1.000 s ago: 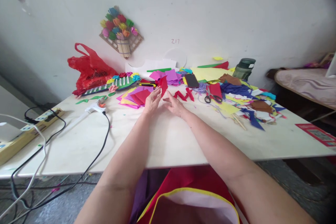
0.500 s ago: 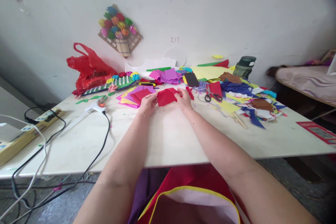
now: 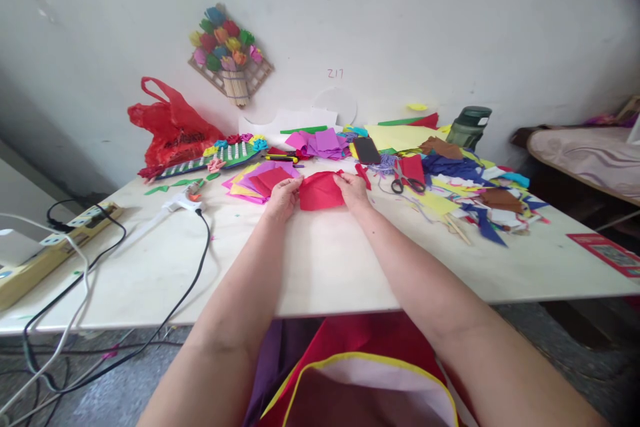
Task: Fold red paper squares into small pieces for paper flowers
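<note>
A piece of red crepe paper (image 3: 323, 192) is stretched between my two hands, just above the white table. My left hand (image 3: 285, 199) pinches its left edge. At its upper right edge, the fingers of my right hand (image 3: 353, 191) are closed on it. Left of the paper, close to my left hand, lies a fanned stack of pink, yellow, purple and red paper sheets (image 3: 247, 188). A small red paper scrap (image 3: 363, 177) rests just beyond my right hand. Scissors (image 3: 407, 184) with dark handles lie farther right, partly on red paper.
A white hot glue gun (image 3: 184, 201) and its cord lie at left, near a power strip (image 3: 60, 247). Behind are a red plastic bag (image 3: 175, 123), a phone (image 3: 367, 151) and a green bottle (image 3: 469, 127). Coloured scraps (image 3: 475, 190) are heaped at right.
The red paper is spread wider and flatter, its lower edge lower than before. My right hand has shifted slightly along its edge; my left hand stays nearly in place.
</note>
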`<control>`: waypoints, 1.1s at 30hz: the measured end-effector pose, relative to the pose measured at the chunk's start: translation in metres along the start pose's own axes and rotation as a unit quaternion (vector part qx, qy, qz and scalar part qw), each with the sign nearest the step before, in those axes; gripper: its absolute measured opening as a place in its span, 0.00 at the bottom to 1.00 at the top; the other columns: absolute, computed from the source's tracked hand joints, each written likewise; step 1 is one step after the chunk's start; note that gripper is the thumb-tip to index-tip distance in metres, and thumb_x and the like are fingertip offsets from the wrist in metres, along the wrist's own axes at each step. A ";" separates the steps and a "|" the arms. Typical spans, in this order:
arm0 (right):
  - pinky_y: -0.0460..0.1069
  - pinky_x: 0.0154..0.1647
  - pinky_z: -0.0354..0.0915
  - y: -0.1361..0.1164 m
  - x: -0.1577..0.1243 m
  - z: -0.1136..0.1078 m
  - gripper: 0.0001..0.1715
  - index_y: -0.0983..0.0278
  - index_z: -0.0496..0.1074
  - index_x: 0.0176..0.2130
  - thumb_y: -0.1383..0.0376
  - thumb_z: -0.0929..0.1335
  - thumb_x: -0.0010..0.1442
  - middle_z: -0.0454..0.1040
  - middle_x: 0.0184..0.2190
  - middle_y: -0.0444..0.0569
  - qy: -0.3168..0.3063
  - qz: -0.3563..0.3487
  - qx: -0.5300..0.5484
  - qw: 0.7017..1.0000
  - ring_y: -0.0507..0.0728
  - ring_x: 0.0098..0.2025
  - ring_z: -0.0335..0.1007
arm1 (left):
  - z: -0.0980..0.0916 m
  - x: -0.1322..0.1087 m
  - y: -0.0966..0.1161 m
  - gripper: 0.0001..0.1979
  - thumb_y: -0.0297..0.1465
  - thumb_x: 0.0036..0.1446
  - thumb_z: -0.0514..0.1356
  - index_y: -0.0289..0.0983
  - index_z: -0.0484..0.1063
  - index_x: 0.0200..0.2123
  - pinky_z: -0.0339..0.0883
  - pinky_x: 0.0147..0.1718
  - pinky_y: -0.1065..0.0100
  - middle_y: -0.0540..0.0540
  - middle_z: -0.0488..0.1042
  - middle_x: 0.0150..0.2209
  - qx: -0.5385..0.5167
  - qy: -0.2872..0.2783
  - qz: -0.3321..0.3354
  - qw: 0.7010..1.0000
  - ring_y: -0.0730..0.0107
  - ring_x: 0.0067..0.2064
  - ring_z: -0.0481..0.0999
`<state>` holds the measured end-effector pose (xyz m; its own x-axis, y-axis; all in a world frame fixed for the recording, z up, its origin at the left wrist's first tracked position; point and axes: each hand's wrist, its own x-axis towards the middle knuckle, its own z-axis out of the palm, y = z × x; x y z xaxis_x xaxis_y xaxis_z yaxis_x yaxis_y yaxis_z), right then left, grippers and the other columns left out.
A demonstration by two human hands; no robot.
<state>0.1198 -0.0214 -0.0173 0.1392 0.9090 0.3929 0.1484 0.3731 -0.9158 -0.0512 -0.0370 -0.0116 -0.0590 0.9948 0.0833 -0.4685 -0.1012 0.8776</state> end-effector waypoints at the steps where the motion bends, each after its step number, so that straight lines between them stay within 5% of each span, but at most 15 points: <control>1: 0.46 0.22 0.52 -0.001 -0.001 0.000 0.15 0.63 0.60 0.17 0.57 0.64 0.46 0.52 0.13 0.38 0.006 0.005 0.001 1.000 0.49 0.19 0.50 | 0.000 -0.001 0.000 0.09 0.29 0.36 0.65 0.33 0.67 0.21 0.63 0.27 0.73 0.50 0.70 0.21 0.002 -0.003 0.004 1.000 0.76 0.25 0.69; 5: 0.46 0.20 0.45 -0.008 -0.005 -0.001 0.20 0.62 0.50 0.15 0.58 0.64 0.46 0.45 0.13 0.37 0.022 0.014 0.029 0.999 0.48 0.18 0.42 | -0.002 -0.002 0.001 0.11 0.31 0.36 0.66 0.34 0.68 0.23 0.62 0.25 0.72 0.50 0.70 0.22 0.028 -0.021 0.005 0.999 0.76 0.24 0.69; 14: 0.45 0.20 0.44 -0.009 -0.006 0.000 0.23 0.62 0.48 0.14 0.59 0.66 0.45 0.44 0.13 0.37 -0.009 -0.005 0.042 0.999 0.47 0.18 0.41 | 0.001 -0.005 0.001 0.13 0.34 0.37 0.66 0.33 0.70 0.26 0.65 0.27 0.69 0.46 0.74 0.24 0.026 -0.058 -0.006 0.998 0.70 0.26 0.72; 20: 0.46 0.27 0.58 -0.005 -0.004 0.003 0.07 0.65 0.69 0.24 0.64 0.66 0.40 0.65 0.17 0.39 -0.079 0.028 0.101 0.991 0.49 0.22 0.60 | 0.000 -0.004 0.001 0.10 0.23 0.32 0.63 0.33 0.72 0.25 0.67 0.36 0.64 0.46 0.75 0.24 0.015 -0.048 -0.006 0.999 0.62 0.34 0.75; 27: 0.49 0.40 0.64 0.000 -0.002 0.003 0.18 0.65 0.75 0.26 0.72 0.58 0.40 0.76 0.27 0.46 -0.081 -0.012 0.051 0.995 0.54 0.35 0.70 | 0.000 -0.009 0.006 0.05 0.21 0.33 0.60 0.34 0.67 0.17 0.65 0.39 0.63 0.44 0.76 0.33 0.011 -0.092 0.012 0.996 0.62 0.41 0.73; 33: 0.51 0.45 0.63 0.000 -0.002 0.003 0.17 0.65 0.75 0.26 0.72 0.59 0.42 0.76 0.31 0.46 -0.089 -0.023 0.073 0.993 0.54 0.39 0.70 | 0.001 -0.010 0.006 0.06 0.21 0.33 0.61 0.34 0.65 0.15 0.66 0.37 0.63 0.42 0.76 0.37 0.044 -0.085 0.011 0.995 0.60 0.41 0.73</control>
<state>0.1167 -0.0230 -0.0184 -0.0422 0.9037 0.4261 0.0057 0.4267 -0.9044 -0.0528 -0.0480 -0.0067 0.0853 0.9810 0.1741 -0.3892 -0.1281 0.9122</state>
